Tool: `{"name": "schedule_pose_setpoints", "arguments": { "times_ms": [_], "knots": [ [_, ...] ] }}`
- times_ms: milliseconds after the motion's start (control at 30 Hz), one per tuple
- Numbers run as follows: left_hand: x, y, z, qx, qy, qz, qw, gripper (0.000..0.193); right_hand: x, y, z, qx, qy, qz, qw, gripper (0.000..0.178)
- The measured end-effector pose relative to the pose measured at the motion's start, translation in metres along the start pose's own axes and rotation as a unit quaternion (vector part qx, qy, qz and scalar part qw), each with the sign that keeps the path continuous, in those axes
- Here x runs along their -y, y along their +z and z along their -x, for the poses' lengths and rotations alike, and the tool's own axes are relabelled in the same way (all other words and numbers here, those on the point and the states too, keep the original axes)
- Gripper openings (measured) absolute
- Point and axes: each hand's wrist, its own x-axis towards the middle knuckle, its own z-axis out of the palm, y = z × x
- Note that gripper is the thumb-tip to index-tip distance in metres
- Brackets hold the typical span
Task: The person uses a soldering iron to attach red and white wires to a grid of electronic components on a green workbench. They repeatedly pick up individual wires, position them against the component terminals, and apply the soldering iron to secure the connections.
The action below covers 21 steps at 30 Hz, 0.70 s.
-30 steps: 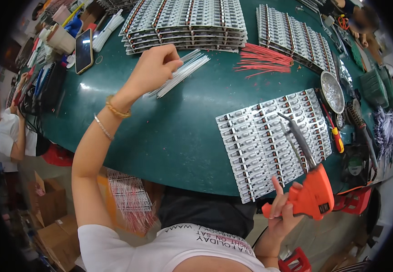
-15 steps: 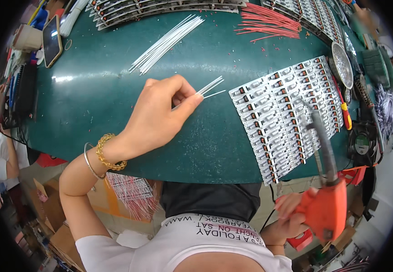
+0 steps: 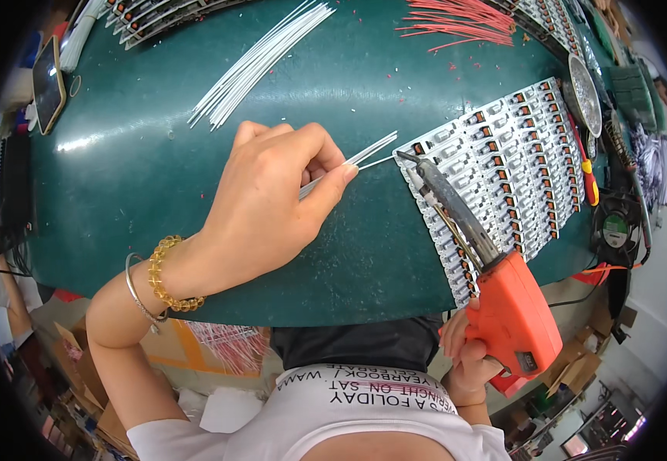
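Note:
Between the thumb and fingers of my left hand is a small bunch of thin white wires, their ends pointing right. One wire stands apart from the bunch and reaches the upper-left corner of a panel of small circuit boards. My right hand grips the handle of a red soldering gun. Its dark tip meets that same corner, at or very near the wire's end; whether they touch I cannot tell. A thin guide tube runs alongside the barrel.
Loose white wires and red wires lie on the green table. More board panels stand at the back. A phone is at far left; a metal dish and a screwdriver lie right of the panel.
The soldering gun has swung up and left, bringing its tip from over the panel's middle to its upper-left corner. My left hand has shifted the wires slightly right, to that corner.

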Motion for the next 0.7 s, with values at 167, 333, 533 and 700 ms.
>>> {"name": "schedule_pose_setpoints", "arguments": {
  "times_ms": [167,333,533,700],
  "knots": [
    [0.001,0.001,0.001,-0.007,0.013,-0.004,1.000,0.012,-0.007,-0.003,0.006,0.010,0.004,0.028,1.000,0.066],
    [0.002,0.004,0.000,-0.017,0.020,-0.012,1.000,0.012,-0.020,-0.012,0.013,0.015,-0.023,0.081,0.996,0.072],
    [0.002,0.004,0.001,-0.016,0.021,-0.022,0.999,0.012,-0.002,0.000,0.002,-0.018,0.004,0.017,1.000,0.084],
    [-0.001,0.002,0.000,-0.016,0.022,-0.026,0.999,0.010,-0.003,0.000,0.003,-0.018,0.000,0.013,1.000,0.083]
  ]
}}
